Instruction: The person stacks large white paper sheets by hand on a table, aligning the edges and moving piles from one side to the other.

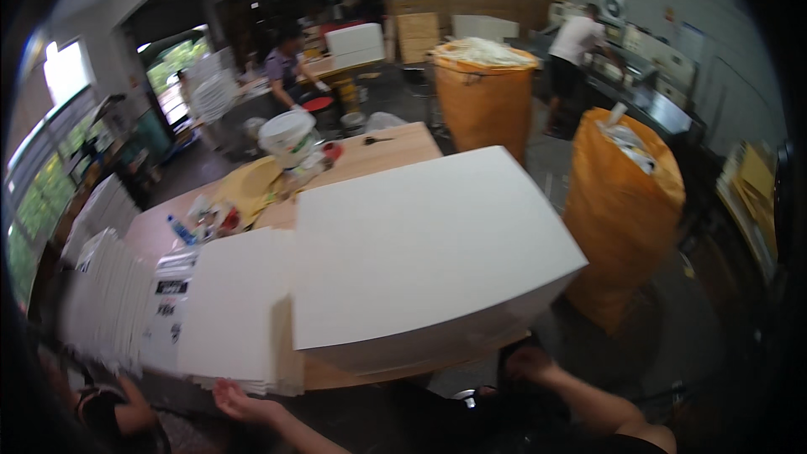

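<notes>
My left hand (239, 401) is palm up at the near edge of a low stack of white sheets (239, 303), with its fingers extended and nothing visible in them. Whether its fingertips touch the stack is hard to make out. My right hand (530, 365) hangs below the table's near edge, dark and blurred, its fingers not clear. In front of me a tall, squared stack of large white sheets (429, 244) covers much of the wooden table (409, 141). The low stack lies directly left of it.
Left of the stacks is a row of white sheets on edge (105, 303), with another person's arm (133, 408) near it. A white bucket (287, 136) and blue bottle (181, 229) stand farther back. Orange sacks (626, 210) fill the right side. Two people work in the background.
</notes>
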Demonstrator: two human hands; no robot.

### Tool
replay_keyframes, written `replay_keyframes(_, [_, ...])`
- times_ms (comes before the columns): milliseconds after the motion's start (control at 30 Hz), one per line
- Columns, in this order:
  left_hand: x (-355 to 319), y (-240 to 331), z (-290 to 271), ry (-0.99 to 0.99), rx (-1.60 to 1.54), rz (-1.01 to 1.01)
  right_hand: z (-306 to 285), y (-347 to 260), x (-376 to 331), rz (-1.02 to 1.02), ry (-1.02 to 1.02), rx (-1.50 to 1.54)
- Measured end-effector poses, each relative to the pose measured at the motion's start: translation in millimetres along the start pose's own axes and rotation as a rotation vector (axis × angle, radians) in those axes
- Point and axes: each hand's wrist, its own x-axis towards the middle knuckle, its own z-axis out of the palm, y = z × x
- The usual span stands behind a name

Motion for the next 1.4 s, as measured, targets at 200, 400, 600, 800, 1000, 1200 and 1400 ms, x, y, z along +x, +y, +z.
replay_keyframes(200, [-180, 185, 150, -1.125, -0.422, 0.201, -117, -136, -37, -0.598, 0.611, 0.225])
replay_keyframes(400, [-318, 232, 228, -1.929, 0.003, 0.555, -122, -180, -25, -0.624, 0.698, -0.13])
replay_keyframes(600, [-330, 203, 222, -1.91, 0.002, 0.321, -145, -212, -35, -0.515, 0.438, -0.555])
replay_keyframes(800, [-331, 206, 219, -1.889, 0.002, 0.214, -110, -266, -37, -0.791, 0.612, -0.358])
replay_keyframes(1000, [-331, 214, 225, -1.926, -0.144, 0.538, -110, -254, -7, -0.671, 0.15, 0.631])
replay_keyframes(1200, [-326, 203, 224, -1.951, -0.124, 0.37, -107, -258, -4, -0.698, 0.133, 0.649])
replay_keyframes(1400, [-322, 194, 226, -1.99, -0.114, 0.258, -113, -265, -10, -0.689, 0.111, 0.591])
